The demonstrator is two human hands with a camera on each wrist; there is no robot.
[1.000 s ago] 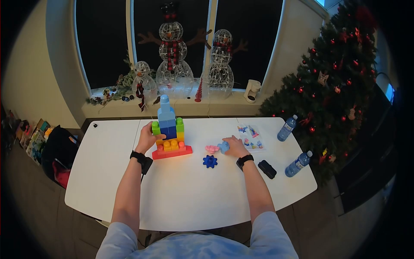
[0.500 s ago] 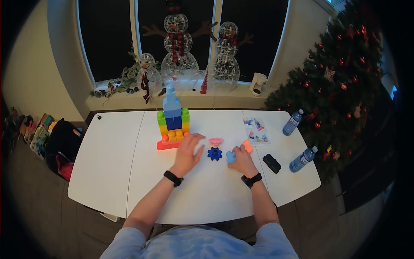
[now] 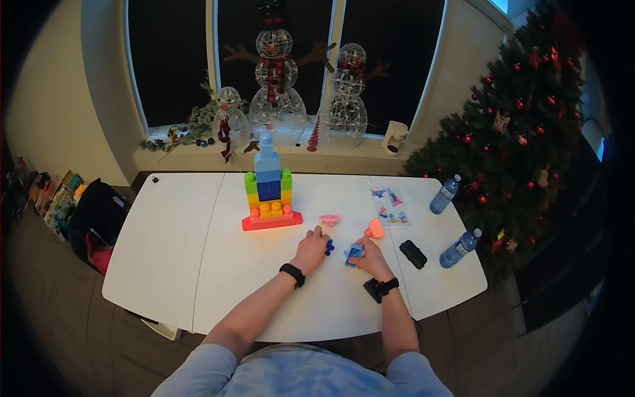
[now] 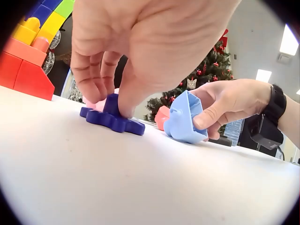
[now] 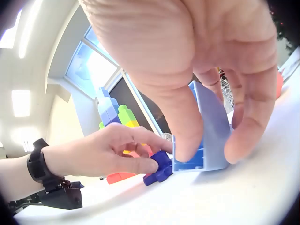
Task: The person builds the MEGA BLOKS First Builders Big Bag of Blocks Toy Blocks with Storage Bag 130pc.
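My left hand (image 3: pixel 311 251) pinches the central stem of a dark blue gear-shaped toy piece (image 4: pixel 112 117), its scalloped base low over the white table. Just to the right, my right hand (image 3: pixel 374 259) grips a light blue toy block (image 5: pixel 213 136), thumb inside its hollow underside and fingers along the outside. That block (image 4: pixel 183 119) is tipped on its side, its open end toward the right hand. Behind the hands lie a pink piece (image 3: pixel 329 220) and an orange-pink piece (image 3: pixel 375 229). A stacked block tower (image 3: pixel 268 188) stands left of them on a red base.
A picture sheet (image 3: pixel 391 206) lies at the table's back right, near a black case (image 3: pixel 413 254). Two water bottles (image 3: pixel 444 194) stand along the right edge. Beyond the table are wire snowmen (image 3: pixel 276 99) on the sill and a decorated tree (image 3: pixel 503 126).
My left hand has left the tower and come right to the dark blue gear. My right hand has drawn the light blue block nearer and turned it; the orange-pink piece now shows fully.
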